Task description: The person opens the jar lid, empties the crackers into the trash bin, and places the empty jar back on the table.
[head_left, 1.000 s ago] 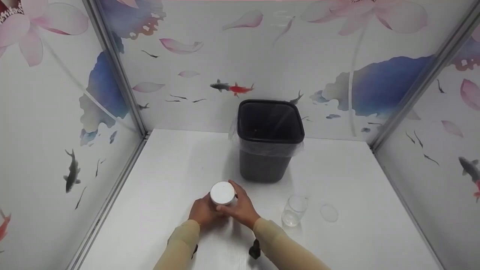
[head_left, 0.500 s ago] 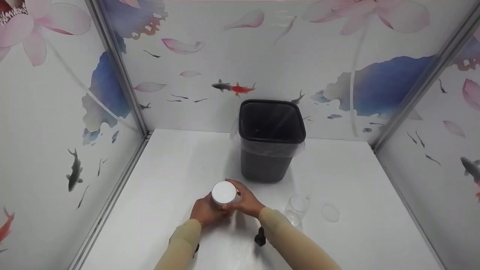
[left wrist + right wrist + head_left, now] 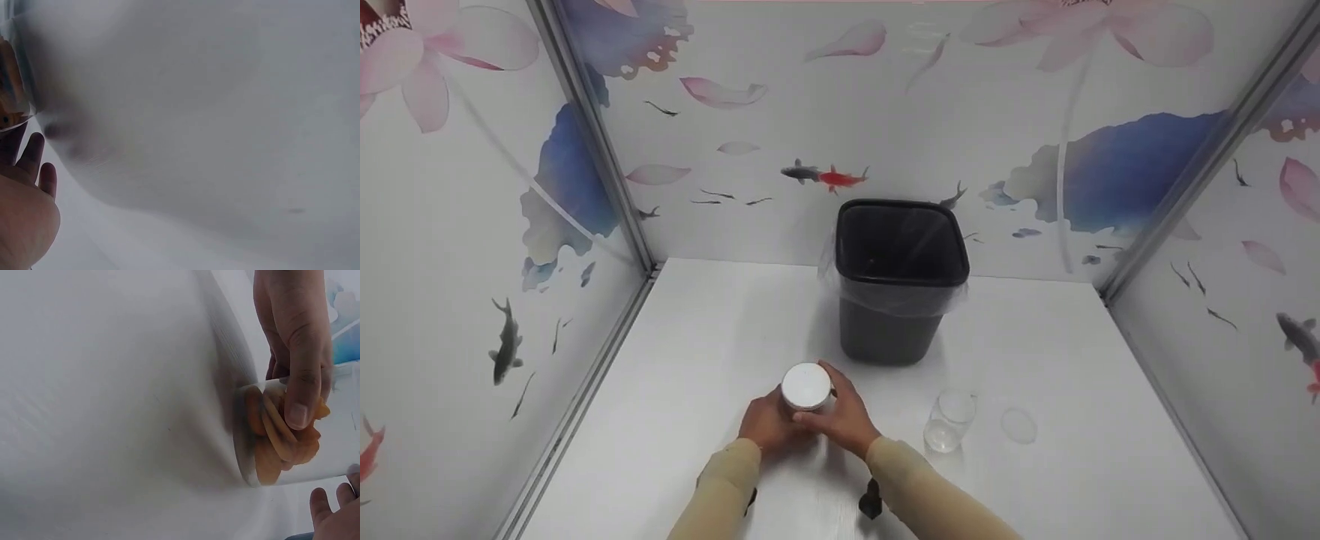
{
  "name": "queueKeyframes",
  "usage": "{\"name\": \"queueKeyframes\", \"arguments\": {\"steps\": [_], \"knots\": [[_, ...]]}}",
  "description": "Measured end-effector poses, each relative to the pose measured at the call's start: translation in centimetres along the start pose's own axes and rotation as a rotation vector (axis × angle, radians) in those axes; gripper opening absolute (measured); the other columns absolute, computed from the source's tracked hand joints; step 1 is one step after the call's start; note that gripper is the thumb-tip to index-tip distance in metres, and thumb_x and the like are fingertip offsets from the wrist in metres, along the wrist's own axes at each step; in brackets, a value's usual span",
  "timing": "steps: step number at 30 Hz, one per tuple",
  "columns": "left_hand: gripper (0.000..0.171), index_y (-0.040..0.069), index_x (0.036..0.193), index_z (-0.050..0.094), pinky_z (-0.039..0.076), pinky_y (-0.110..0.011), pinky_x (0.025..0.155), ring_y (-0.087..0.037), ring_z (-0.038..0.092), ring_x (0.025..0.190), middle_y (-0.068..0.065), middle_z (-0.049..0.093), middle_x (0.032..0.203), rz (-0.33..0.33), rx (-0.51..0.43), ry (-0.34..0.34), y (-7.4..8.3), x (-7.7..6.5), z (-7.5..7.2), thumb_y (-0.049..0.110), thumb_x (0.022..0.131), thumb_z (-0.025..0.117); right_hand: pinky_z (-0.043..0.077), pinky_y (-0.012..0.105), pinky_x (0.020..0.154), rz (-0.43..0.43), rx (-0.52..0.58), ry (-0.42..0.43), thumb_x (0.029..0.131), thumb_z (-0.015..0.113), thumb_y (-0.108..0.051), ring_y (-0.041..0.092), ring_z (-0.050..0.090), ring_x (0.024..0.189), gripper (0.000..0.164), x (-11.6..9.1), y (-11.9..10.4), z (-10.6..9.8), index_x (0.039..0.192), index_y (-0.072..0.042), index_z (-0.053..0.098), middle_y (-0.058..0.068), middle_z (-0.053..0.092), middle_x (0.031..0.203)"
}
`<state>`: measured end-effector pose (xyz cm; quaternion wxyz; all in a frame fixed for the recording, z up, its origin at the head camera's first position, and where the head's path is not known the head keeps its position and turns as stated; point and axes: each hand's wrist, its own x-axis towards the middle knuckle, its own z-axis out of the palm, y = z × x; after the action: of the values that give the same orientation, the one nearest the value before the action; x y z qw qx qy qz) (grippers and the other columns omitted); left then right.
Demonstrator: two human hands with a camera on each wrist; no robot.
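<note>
Upright at the front middle is a clear jar (image 3: 337, 433) with a white lid (image 3: 806, 385). Orange-brown pieces (image 3: 273, 433) that look like cookies lie in its lower part, seen in the right wrist view. My left hand (image 3: 769, 424) grips the jar's body from the left. In the right wrist view its thumb lies along the clear wall. My right hand (image 3: 844, 416) holds the lid at its right edge, thumb at the near side and fingers at the far side. The left wrist view catches only the jar's base and part of the left hand.
Behind the hands stands a black bin (image 3: 891, 330) with a clear liner folded over its rim. To the right are a clear glass (image 3: 950, 420) and a transparent disc (image 3: 1018, 425), on the white table (image 3: 720, 315). Printed panels enclose the back and both sides.
My right hand and forearm swung to the right half a second ago, then came back left at the lid. The left hand keeps its grip on the jar, nearly in place.
</note>
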<state>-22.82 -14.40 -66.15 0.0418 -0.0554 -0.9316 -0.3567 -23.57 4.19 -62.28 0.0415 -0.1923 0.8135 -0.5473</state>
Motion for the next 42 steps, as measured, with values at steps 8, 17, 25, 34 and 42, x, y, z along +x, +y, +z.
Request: {"name": "queueKeyframes", "arguments": {"steps": [8,17,25,34,42], "knots": [[0.091,0.006,0.139,0.054,0.047,-0.045,0.099,-0.027,0.061,0.117,-0.011,0.066,0.125,0.005,0.027,-0.001,0.2,0.1,0.1,0.062,0.072,0.08,0.034,0.05,0.109,-0.008,-0.007,-0.058,0.073,0.089,-0.042,0.023,0.04,0.137,0.095,1.1,0.1,-1.0,0.151,-0.014,0.041,0.004,0.043,0.149],[0.095,0.007,0.135,0.058,0.051,-0.044,0.093,-0.024,0.064,0.109,-0.01,0.068,0.119,0.016,0.024,0.02,0.2,0.0,0.1,0.068,0.066,0.079,0.034,0.05,0.108,-0.058,0.009,-0.17,0.074,0.089,-0.036,0.018,0.039,0.136,0.089,2.1,0.5,-2.3,0.149,-0.018,0.045,0.0,0.046,0.147],[0.091,0.003,0.137,0.055,0.048,-0.045,0.099,-0.028,0.062,0.116,-0.014,0.067,0.123,0.01,0.024,0.005,0.2,-0.1,-0.5,0.058,0.07,0.084,0.034,0.049,0.109,-0.024,0.011,-0.06,0.075,0.088,-0.041,0.024,0.036,0.14,0.098,0.7,0.0,-0.6,0.153,-0.012,0.036,0.007,0.039,0.153],[0.093,0.006,0.139,0.054,0.048,-0.044,0.099,-0.026,0.061,0.117,-0.011,0.066,0.126,0.0,0.048,-0.006,0.1,0.1,-0.3,0.062,0.071,0.08,0.033,0.051,0.11,-0.002,0.007,-0.05,0.072,0.089,-0.045,0.025,0.04,0.137,0.098,1.2,-0.1,-0.8,0.151,-0.013,0.04,0.006,0.042,0.151],[0.096,0.007,0.138,0.056,0.05,-0.043,0.094,-0.024,0.063,0.111,-0.011,0.067,0.122,0.01,-0.008,0.007,0.2,-0.1,-0.2,0.065,0.066,0.081,0.035,0.046,0.108,-0.044,-0.014,-0.193,0.071,0.09,-0.039,0.019,0.039,0.137,0.093,2.6,0.1,-2.6,0.149,-0.016,0.045,0.001,0.044,0.149]]}}
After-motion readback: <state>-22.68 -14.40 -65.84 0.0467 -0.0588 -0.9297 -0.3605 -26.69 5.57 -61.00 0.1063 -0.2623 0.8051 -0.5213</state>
